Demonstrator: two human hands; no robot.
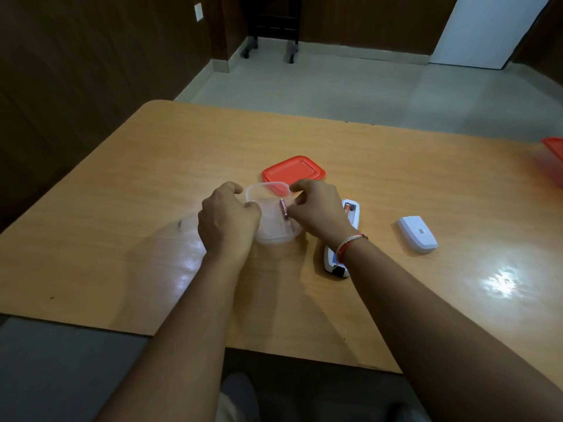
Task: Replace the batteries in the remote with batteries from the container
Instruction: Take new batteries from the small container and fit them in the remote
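A clear plastic container (268, 229) stands on the wooden table (152, 184), its red lid (292, 172) lying just behind it. My left hand (227, 220) grips the container's left wall. My right hand (316, 208) reaches into it from the right, thumb and finger pinched on a reddish battery (284, 208) inside. The white remote (347, 217) lies face down under my right wrist, its compartment open with one orange battery (347, 208) showing. The white battery cover (418, 234) rests to the right of the remote.
Another red-lidded container (553, 159) sits at the table's right edge, cut off by the frame. The table's near edge runs below my forearms. Beyond the far edge lie a tiled floor and a wheeled stand (271, 28).
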